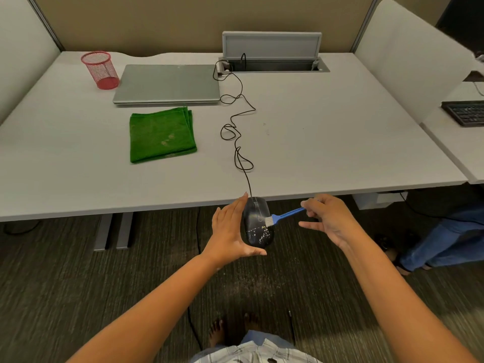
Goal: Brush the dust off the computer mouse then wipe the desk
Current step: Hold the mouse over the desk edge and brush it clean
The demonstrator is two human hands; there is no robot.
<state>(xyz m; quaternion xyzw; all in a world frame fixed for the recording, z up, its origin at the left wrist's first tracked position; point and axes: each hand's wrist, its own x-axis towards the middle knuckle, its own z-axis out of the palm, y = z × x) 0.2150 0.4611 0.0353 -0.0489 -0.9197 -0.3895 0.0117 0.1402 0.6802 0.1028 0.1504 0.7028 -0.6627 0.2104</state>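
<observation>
A black wired computer mouse, speckled with pale dust on its rear half, is held in the air just off the front edge of the grey desk. My left hand grips it from the left, thumb under its back end. My right hand pinches the handle of a small blue brush, whose white bristles touch the mouse's right side. The mouse's black cable loops back across the desk. A folded green cloth lies flat on the desk to the left.
A shut silver laptop and a red mesh pen cup stand at the back left. An open cable tray sits at the back. A black keyboard is on the neighbouring desk; another person's legs are at right.
</observation>
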